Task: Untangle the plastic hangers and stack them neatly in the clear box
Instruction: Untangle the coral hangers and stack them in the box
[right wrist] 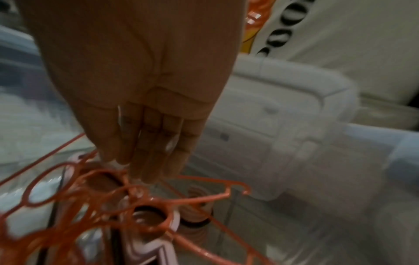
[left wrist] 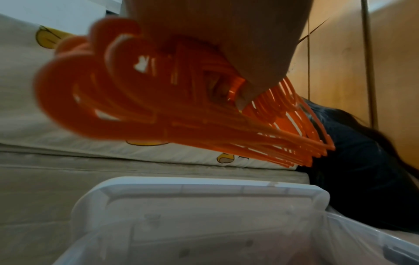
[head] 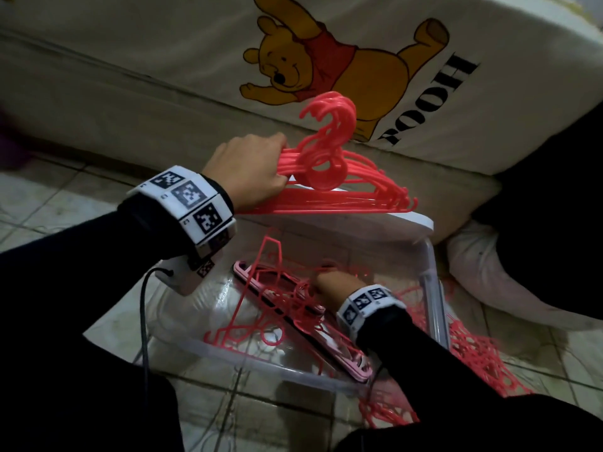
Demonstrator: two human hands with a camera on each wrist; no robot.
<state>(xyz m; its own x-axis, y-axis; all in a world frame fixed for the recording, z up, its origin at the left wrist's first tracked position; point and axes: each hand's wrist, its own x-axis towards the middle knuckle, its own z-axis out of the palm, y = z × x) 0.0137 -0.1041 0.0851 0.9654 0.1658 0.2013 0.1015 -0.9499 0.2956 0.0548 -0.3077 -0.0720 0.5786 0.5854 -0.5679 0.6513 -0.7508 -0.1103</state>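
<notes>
Tiled floor: left hand grips stacked hangers above clear box; right hand, fingers apparently extended, touches tangled hangers inside.

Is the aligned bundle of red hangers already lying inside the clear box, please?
No, the left hand holds the hanger bundle up above the clear box.

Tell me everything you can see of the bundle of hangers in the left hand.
The bundle of hangers is many thin red-orange plastic hangers nested together, hooks aligned and curling up toward the mattress, shoulder arms fanning slightly at the right tips. Each has a round ring below the hook. The left hand grips the bundle at its left shoulder, fingers curled round the bars. It is held roughly level in the air above the white lid behind the clear box, touching nothing else visible.
</notes>
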